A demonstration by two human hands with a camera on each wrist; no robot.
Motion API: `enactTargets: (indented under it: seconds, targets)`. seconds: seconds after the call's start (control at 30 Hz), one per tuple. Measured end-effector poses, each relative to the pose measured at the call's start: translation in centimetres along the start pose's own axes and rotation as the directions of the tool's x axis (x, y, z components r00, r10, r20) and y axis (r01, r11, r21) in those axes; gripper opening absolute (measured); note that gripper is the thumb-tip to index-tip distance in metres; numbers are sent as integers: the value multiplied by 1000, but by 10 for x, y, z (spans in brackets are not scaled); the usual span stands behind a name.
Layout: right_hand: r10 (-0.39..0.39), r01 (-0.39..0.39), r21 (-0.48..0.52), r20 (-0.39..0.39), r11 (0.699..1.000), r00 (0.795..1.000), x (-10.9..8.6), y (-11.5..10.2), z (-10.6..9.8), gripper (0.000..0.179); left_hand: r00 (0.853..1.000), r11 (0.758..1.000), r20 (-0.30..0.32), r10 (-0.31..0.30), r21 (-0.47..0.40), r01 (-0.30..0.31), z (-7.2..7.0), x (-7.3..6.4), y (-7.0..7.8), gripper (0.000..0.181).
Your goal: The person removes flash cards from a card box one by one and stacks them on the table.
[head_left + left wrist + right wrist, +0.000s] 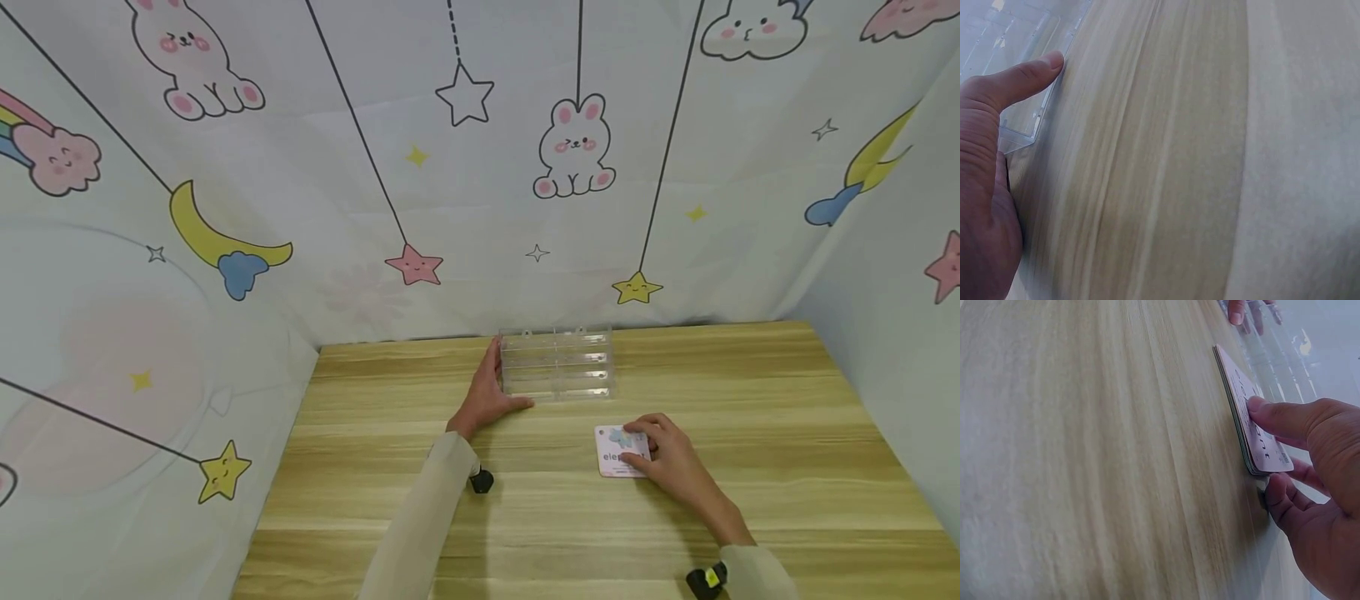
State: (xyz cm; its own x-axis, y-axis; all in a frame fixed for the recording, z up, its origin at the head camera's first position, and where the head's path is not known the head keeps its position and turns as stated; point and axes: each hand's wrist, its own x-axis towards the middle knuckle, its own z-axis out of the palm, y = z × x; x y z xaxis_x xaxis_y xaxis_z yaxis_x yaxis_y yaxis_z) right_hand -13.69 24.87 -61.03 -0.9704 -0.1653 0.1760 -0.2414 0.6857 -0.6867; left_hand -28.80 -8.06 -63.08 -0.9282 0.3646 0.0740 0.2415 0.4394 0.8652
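Observation:
A clear plastic compartment box (pixel 557 385) lies on the wooden table close to the back wall. My left hand (pixel 486 400) grips its left end, the thumb along the front edge and the fingers at the left side; in the left wrist view that thumb (pixel 1025 78) lies against the clear wall. To the right and nearer, a small stack of cards (pixel 611 467) has a pink top card with a blue picture and the partly covered word "elephant". My right hand (pixel 672 458) pinches the stack's right side. In the right wrist view the thumb (pixel 1279 417) presses the top card, with fingers beneath the edge.
The wood-grain table (pixel 360 500) reaches to a white cloth backdrop (pixel 495 208) printed with rabbits, stars and moons, which hangs at the back and both sides. Each wrist carries a small black device, the left one (pixel 482 481) just below the sleeve cuff.

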Motion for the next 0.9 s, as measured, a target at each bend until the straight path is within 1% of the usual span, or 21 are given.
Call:
enactTargets:
  seconds: [0.23,0.53,0.73,0.9]
  targets:
    - [-12,12,-23,-5,1000,1000,0,0,1,38,1000,1000,3,-13,-6,13,0,-1,0,137]
    - [3,-3,-33,5,999,1000,2,-2,-1,38,1000,1000,-3,10,-3,-10,0,-1,-2,136]
    - [8,-7,-37,25,999,1000,1,0,0,37,1000,1000,-2,9,-3,-9,-1,-1,-1,136]
    - [3,-2,-36,27,999,1000,1,2,1,37,1000,1000,0,4,2,-4,-1,-1,-1,136]
